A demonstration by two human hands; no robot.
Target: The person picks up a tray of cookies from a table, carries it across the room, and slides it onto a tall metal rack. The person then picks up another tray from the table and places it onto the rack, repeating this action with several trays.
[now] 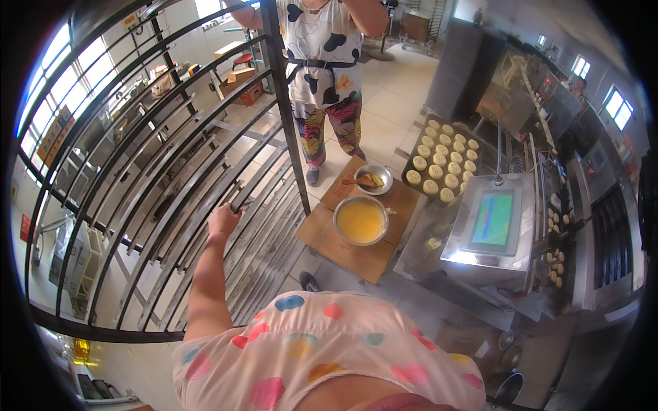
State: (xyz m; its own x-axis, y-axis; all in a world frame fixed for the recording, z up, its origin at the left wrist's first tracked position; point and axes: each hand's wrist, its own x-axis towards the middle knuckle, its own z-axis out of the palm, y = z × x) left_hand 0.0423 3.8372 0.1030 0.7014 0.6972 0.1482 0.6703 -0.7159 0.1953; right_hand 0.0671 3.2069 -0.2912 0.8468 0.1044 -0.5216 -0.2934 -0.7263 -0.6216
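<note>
At the left stands a tall metal tray rack point(164, 257) with many slanting rails and a dark upright post. My left arm reaches out to it, and my left hand point(225, 220) is closed around one of its rails or bars. I cannot see my right hand. Across from me, beyond the post, stands another person point(325, 75) in a patterned top and trousers, arms raised and hands cut off by the top edge.
A cardboard-covered stand point(322, 236) holds a steel bowl of yellow liquid point(360, 220) and a smaller bowl with a brush point(370, 180). Behind it, a dark tray point(418, 140) carries several round pale pastries. At right is a machine with a screen point(493, 222); more pastries point(556, 259) lie beyond.
</note>
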